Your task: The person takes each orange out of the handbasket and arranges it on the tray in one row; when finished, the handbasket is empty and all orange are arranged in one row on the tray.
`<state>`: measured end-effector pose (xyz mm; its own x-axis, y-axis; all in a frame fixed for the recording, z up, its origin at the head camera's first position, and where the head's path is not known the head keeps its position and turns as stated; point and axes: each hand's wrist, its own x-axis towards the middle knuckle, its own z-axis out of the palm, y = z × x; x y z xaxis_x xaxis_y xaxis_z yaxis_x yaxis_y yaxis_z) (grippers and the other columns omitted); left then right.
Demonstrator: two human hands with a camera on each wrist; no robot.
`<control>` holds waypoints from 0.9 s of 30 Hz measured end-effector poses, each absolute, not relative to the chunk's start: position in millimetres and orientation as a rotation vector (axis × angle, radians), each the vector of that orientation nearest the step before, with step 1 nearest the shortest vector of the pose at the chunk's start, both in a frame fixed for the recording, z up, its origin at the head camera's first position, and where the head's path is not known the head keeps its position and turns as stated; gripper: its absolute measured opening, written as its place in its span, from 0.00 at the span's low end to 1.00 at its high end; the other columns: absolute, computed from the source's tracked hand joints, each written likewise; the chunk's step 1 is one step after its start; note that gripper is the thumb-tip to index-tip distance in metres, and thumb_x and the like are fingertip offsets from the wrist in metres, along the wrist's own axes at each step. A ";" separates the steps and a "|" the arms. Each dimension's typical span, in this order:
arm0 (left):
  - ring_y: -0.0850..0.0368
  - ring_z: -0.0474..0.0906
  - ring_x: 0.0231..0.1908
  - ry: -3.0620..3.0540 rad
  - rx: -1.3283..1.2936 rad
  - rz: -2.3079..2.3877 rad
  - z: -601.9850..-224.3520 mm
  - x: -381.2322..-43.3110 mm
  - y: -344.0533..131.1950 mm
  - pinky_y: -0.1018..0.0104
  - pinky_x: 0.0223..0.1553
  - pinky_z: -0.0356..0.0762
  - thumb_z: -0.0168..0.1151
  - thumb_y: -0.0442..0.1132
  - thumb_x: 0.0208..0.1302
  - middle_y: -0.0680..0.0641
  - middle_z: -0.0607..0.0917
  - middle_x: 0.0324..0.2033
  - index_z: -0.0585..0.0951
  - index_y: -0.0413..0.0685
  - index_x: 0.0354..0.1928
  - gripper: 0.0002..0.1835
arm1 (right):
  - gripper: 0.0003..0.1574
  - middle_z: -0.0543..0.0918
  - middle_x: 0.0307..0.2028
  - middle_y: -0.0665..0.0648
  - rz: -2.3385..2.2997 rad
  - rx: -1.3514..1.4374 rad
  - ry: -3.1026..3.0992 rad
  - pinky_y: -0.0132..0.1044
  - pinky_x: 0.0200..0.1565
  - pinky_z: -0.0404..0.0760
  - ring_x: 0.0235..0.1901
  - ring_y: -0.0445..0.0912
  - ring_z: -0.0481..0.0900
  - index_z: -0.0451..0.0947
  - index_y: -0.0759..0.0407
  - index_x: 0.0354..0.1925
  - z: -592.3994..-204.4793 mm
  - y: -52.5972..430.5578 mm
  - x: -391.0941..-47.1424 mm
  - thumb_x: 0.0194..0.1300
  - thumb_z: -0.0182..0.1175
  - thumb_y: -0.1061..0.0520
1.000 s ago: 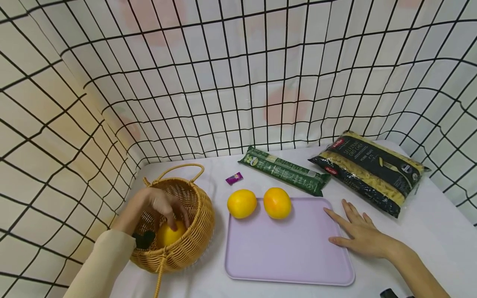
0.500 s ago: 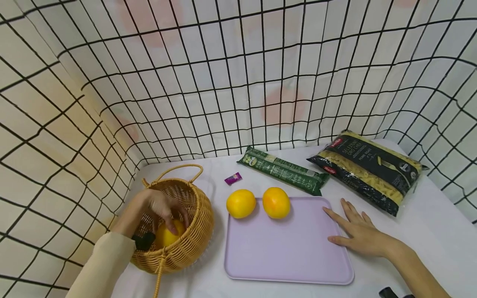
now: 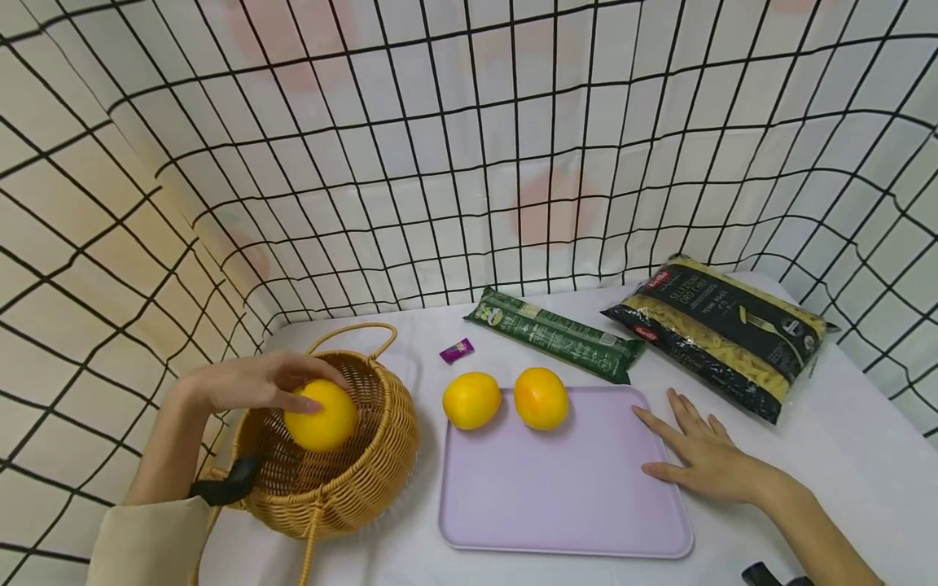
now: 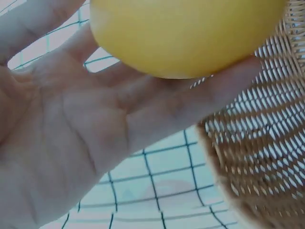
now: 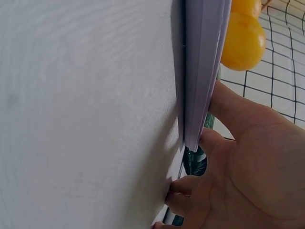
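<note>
My left hand (image 3: 267, 384) grips a round yellow fruit (image 3: 322, 417) between thumb and fingers, over the mouth of the wicker basket (image 3: 399, 443). In the left wrist view the fruit (image 4: 186, 36) rests against the fingers, beside the woven wall (image 4: 267, 157). Fingers spread, my right hand (image 3: 707, 457) lies at the right edge of the lilac tray (image 3: 564, 500). The right wrist view has its thumb and forefinger touching the tray's rim (image 5: 202, 71). Two more yellow fruits, one on the left (image 3: 472, 400) and one on the right (image 3: 541, 399), sit along the tray's far edge.
Behind the tray lie a long green packet (image 3: 554, 334) and a small purple wrapped sweet (image 3: 458, 351). A large bag of penne pasta (image 3: 721, 334) is at the back right. Black netting (image 3: 440, 163) encloses the white table's back and sides.
The left hand has lifted the yellow fruit from the basket's bottom up to its mouth, moving slightly left. The right hand and the tray have stayed in place.
</note>
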<state>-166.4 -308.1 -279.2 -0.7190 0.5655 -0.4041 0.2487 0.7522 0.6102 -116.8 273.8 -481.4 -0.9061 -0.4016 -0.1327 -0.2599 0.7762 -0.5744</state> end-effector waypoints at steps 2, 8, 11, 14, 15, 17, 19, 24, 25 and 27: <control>0.36 0.72 0.67 2.456 0.610 0.754 -277.9 -158.1 -312.5 0.40 0.60 0.74 0.64 0.48 0.72 0.42 0.79 0.67 0.79 0.56 0.65 0.22 | 0.50 0.38 0.78 0.83 -0.833 -0.512 2.719 0.82 0.67 0.34 0.76 0.80 0.37 0.57 0.44 0.80 -481.5 274.3 -116.6 0.68 0.64 0.37; 0.34 0.79 0.61 2.749 0.312 0.973 -278.1 -129.9 -318.4 0.43 0.51 0.84 0.64 0.49 0.74 0.35 0.76 0.68 0.74 0.51 0.72 0.28 | 0.49 0.38 0.78 0.83 -0.825 -0.507 2.720 0.82 0.67 0.34 0.76 0.80 0.37 0.57 0.46 0.80 -479.8 273.7 -116.8 0.69 0.64 0.37; 0.58 0.84 0.52 2.787 0.146 1.102 -276.1 -123.1 -312.7 0.61 0.44 0.86 0.64 0.50 0.73 0.36 0.79 0.65 0.71 0.50 0.75 0.32 | 0.49 0.39 0.77 0.84 -0.807 -0.515 2.729 0.83 0.67 0.36 0.76 0.80 0.38 0.57 0.45 0.80 -478.9 273.3 -116.8 0.69 0.64 0.38; 0.61 0.82 0.53 2.807 0.060 1.155 -269.6 -118.4 -297.2 0.67 0.43 0.84 0.64 0.54 0.73 0.37 0.77 0.67 0.69 0.53 0.76 0.35 | 0.49 0.39 0.77 0.84 -0.794 -0.520 2.735 0.83 0.67 0.36 0.76 0.80 0.38 0.57 0.45 0.80 -477.9 273.7 -116.7 0.69 0.64 0.38; 0.58 0.81 0.57 2.812 0.051 1.170 -267.0 -117.1 -290.0 0.67 0.45 0.83 0.64 0.55 0.72 0.38 0.76 0.69 0.69 0.55 0.76 0.35 | 0.49 0.39 0.77 0.84 -0.791 -0.522 2.737 0.83 0.67 0.37 0.76 0.80 0.38 0.57 0.45 0.80 -478.2 274.3 -116.9 0.69 0.64 0.38; 0.48 0.77 0.64 2.826 0.041 1.178 -261.6 -114.6 -273.4 0.64 0.49 0.79 0.64 0.57 0.72 0.41 0.74 0.72 0.70 0.59 0.76 0.34 | 0.50 0.40 0.77 0.84 -0.793 -0.530 2.743 0.83 0.66 0.37 0.76 0.80 0.38 0.57 0.46 0.80 -479.9 275.6 -116.8 0.69 0.64 0.38; 0.41 0.74 0.67 2.827 0.069 1.212 -258.3 -112.9 -255.1 0.58 0.52 0.78 0.65 0.56 0.72 0.42 0.73 0.72 0.71 0.62 0.74 0.32 | 0.50 0.39 0.77 0.84 -0.813 -0.525 2.737 0.83 0.67 0.36 0.76 0.80 0.37 0.57 0.45 0.80 -482.4 277.2 -117.2 0.69 0.64 0.37; 0.42 0.81 0.60 2.848 0.218 1.266 -259.7 -110.0 -211.5 0.56 0.52 0.77 0.66 0.46 0.72 0.42 0.77 0.68 0.74 0.62 0.71 0.27 | 0.49 0.37 0.78 0.82 -0.852 -0.533 2.746 0.82 0.67 0.34 0.77 0.78 0.35 0.56 0.38 0.81 -494.1 281.6 -120.9 0.69 0.62 0.33; 0.43 0.82 0.58 2.839 0.238 1.283 -261.9 -109.8 -203.0 0.58 0.51 0.79 0.66 0.44 0.72 0.42 0.78 0.67 0.75 0.61 0.71 0.27 | 0.49 0.36 0.78 0.82 -0.851 -0.540 2.749 0.83 0.67 0.34 0.77 0.78 0.34 0.54 0.36 0.81 -496.8 282.7 -122.1 0.69 0.61 0.32; 0.43 0.83 0.55 2.817 0.276 1.325 -268.6 -110.5 -185.6 0.60 0.49 0.82 0.66 0.41 0.72 0.43 0.78 0.66 0.75 0.60 0.69 0.26 | 0.50 0.36 0.79 0.80 -0.836 -0.540 2.755 0.82 0.67 0.34 0.78 0.77 0.33 0.52 0.31 0.81 -501.6 284.8 -124.0 0.69 0.60 0.31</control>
